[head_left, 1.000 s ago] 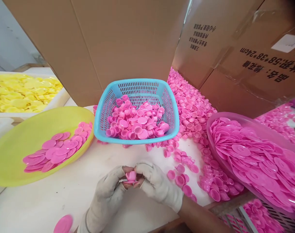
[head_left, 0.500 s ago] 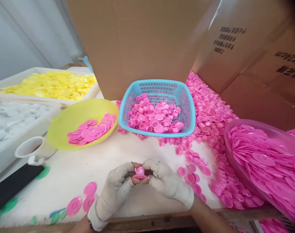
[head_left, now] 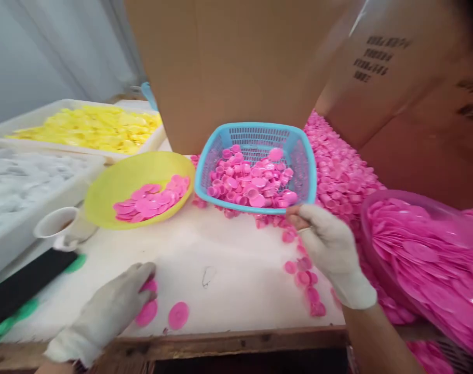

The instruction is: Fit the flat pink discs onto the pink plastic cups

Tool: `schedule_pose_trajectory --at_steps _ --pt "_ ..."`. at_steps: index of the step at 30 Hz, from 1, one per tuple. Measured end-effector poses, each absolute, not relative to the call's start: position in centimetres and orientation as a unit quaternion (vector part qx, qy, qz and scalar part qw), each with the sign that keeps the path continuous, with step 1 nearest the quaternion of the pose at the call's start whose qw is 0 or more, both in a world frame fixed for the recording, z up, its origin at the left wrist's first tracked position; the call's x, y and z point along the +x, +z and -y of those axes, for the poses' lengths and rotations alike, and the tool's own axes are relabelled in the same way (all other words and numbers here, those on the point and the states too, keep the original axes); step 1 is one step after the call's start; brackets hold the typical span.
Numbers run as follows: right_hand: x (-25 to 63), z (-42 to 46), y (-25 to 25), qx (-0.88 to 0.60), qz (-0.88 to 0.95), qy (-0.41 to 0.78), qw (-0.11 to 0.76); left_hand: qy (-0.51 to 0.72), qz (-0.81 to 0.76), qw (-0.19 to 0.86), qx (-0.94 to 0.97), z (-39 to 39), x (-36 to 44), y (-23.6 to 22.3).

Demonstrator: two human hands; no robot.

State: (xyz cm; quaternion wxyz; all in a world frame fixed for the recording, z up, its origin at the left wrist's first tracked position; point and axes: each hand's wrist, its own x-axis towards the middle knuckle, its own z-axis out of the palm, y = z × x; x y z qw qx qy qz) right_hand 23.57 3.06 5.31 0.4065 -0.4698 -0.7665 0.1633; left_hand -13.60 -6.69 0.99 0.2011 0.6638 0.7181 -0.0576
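My left hand [head_left: 115, 304], in a whitish glove with bare fingertips, is low over the table at the left. Its thumb and fingers close about a small pink toy saucer [head_left: 150, 285]. Another pink saucer [head_left: 147, 315] lies just below, and a third [head_left: 178, 315] rests to the right. My right hand [head_left: 332, 249], gloved likewise, reaches to the front right corner of the blue basket [head_left: 242, 209]. Its fingertips are pressed together by the rim; whatever is in them is hidden. Pink toy cups [head_left: 244, 179] and a few discs fill part of the basket.
A yellow bowl [head_left: 99, 192] of pink saucers stands left of the basket, a pink basin [head_left: 370, 244] of discs at right. Loose pink cups [head_left: 339, 182] heap beside a cardboard box [head_left: 236, 62]. A white mug [head_left: 53, 223] and black strip [head_left: 28, 291] lie far left.
My hands have parted; both held a small cup on a saucer before. The left went down-left to the loose saucers, the right up to the basket. A pink disc now shows higher in the basket.
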Motion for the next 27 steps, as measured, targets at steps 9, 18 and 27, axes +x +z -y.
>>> schedule_pose_trajectory --at_steps 9,18,27 --pt "26.6 -3.6 -1.9 -0.556 0.828 0.063 0.039 0.182 -0.699 0.375 0.581 2.5 -8.4 0.6" --pt "20.4 -2.7 -0.3 -0.493 0.665 0.439 0.349 0.411 -0.44 0.649 0.466 -1.5 -0.4 0.4" --pt "16.0 -2.2 -1.3 -0.384 0.567 0.625 0.375 0.468 -0.406 0.644 0.449 -0.6 -0.1 -1.2"
